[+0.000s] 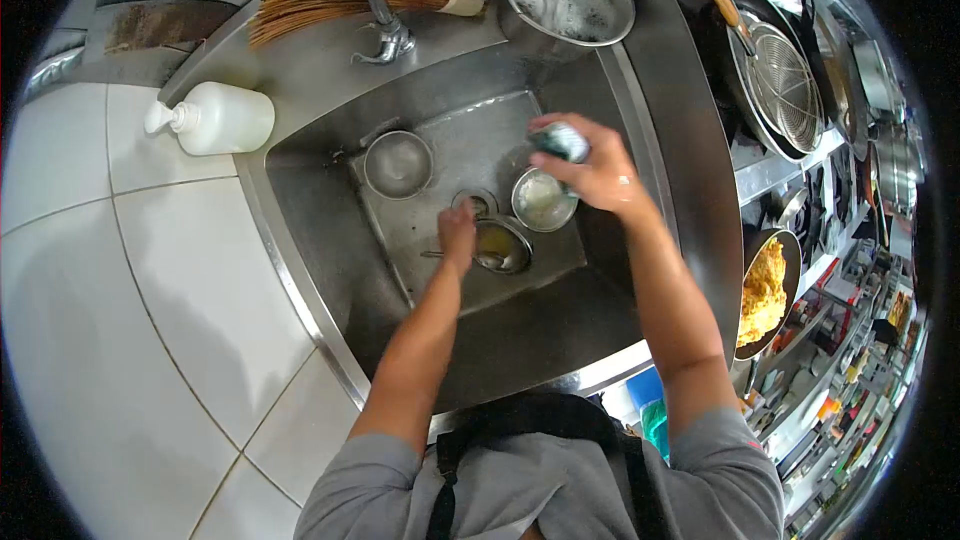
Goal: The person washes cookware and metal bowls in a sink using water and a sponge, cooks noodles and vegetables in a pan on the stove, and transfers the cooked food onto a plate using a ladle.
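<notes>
A stainless-steel sink (pixel 530 345) spreads beneath the person's arms, with water running into a foamy metal pot (pixel 545 48) at its back edge. The right hand (pixel 600 168) curls round a green-and-white scrubber (pixel 566 143), raised above a metal bowl of whitish liquid (pixel 571 208). The left hand (pixel 458 238) is blurred beside a smaller-looking bowl of yellowish liquid (pixel 525 243); whether its fingers pinch anything cannot be told. Left of both, a round metal bowl (pixel 398 165) sits near the drain (pixel 481 201).

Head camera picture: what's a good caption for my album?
Sink time: left hand near a bowl, right hand holding something greenish.
</notes>
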`<act>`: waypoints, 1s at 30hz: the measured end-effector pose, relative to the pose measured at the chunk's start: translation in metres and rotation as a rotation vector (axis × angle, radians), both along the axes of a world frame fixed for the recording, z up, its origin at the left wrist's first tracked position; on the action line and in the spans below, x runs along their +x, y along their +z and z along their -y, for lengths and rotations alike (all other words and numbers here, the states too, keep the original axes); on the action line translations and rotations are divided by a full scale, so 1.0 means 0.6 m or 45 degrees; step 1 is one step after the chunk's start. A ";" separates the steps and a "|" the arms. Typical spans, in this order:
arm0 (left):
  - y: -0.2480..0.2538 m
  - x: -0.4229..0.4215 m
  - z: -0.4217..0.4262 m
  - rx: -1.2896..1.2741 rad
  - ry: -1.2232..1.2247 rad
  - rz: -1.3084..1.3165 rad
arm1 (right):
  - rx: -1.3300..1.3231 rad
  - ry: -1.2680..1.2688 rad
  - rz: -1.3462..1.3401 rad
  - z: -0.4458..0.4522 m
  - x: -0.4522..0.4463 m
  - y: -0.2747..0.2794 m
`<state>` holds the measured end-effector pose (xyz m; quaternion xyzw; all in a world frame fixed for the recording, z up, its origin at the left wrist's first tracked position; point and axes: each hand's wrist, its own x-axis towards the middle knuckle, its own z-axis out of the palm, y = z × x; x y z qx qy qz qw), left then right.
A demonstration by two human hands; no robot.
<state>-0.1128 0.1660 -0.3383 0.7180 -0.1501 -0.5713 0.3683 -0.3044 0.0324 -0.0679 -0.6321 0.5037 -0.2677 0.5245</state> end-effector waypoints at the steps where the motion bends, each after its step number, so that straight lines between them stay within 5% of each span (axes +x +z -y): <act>1: 0.029 -0.034 -0.025 -0.069 -0.219 0.300 | -0.178 -0.038 0.002 0.009 -0.007 0.041; 2: 0.058 -0.066 -0.049 -0.137 -0.438 0.599 | -0.356 -0.075 0.004 0.020 -0.012 0.081; 4: 0.059 -0.107 -0.097 -0.069 -0.924 0.511 | -0.498 -0.283 0.000 0.051 -0.015 0.157; 5: 0.042 -0.115 -0.120 -0.080 -0.923 0.509 | -0.551 -0.283 -0.080 0.077 -0.022 0.178; 7: -0.010 -0.127 -0.149 -0.801 -1.154 1.322 | -0.539 -0.296 -0.212 0.114 -0.013 0.225; 8: -0.015 -0.134 -0.142 -0.833 -1.135 1.332 | -0.480 -0.164 -0.122 0.132 -0.010 0.219; 10: -0.031 -0.144 -0.130 -0.391 -1.386 1.467 | -0.249 -0.003 -0.054 0.137 0.008 0.205; 11: -0.147 -0.159 -0.144 -0.403 -1.412 0.999 | -0.071 -0.017 -0.076 0.131 0.025 0.192; 15: -0.018 -0.128 -0.089 0.000 -1.154 0.651 | 0.355 0.019 0.130 0.134 0.060 0.086; 17: 0.036 -0.091 -0.069 -0.158 -1.035 0.600 | 0.109 -0.045 -0.174 0.132 0.065 0.087; 20: 0.035 -0.045 -0.056 -0.152 -0.801 0.427 | 0.301 -0.111 -0.023 0.128 0.036 0.157; 22: 0.042 -0.019 -0.045 -0.341 -0.753 0.642 | 0.001 -0.092 -0.047 0.134 0.022 0.198; 24: 0.145 0.003 0.001 -0.083 -0.521 0.457 | -0.450 -0.046 -0.026 0.167 0.014 0.208; 26: 0.179 0.025 0.046 -0.252 -0.524 0.370 | -0.538 0.036 0.069 0.186 0.034 0.220; 29: 0.242 0.055 0.121 -0.346 -0.369 -0.232 | -0.691 0.301 -0.232 0.185 0.062 0.231; 30: 0.268 0.060 0.144 -0.444 -0.298 -0.398 | -0.439 0.381 -0.375 0.148 0.077 0.265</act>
